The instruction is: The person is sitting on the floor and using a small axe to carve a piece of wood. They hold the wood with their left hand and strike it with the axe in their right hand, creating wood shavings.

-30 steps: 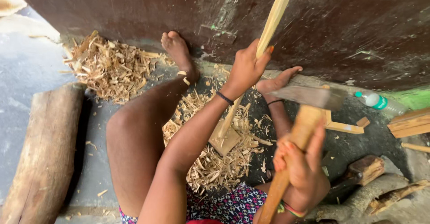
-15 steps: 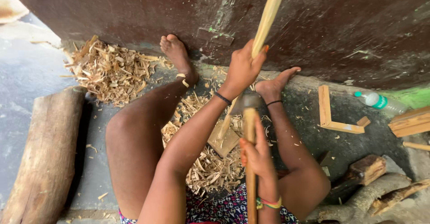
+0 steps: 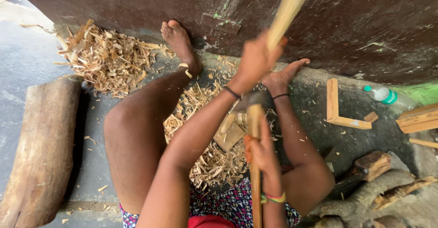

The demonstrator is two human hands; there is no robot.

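A long pale wooden stick (image 3: 288, 10) stands tilted from the upper right down toward the middle, its lower end hidden among shavings. The left hand (image 3: 253, 60) is wrapped tight around it partway down. Just nearer, the right hand (image 3: 261, 151) is curled fast around the wooden handle of a hatchet (image 3: 253, 118), its dark head close beside the stick. Pale wood shavings (image 3: 205, 155) litter the ground between the bare legs, with another heap far left. A thick log (image 3: 43, 150) lies left; a clear plastic bottle (image 3: 390, 97) lies far right.
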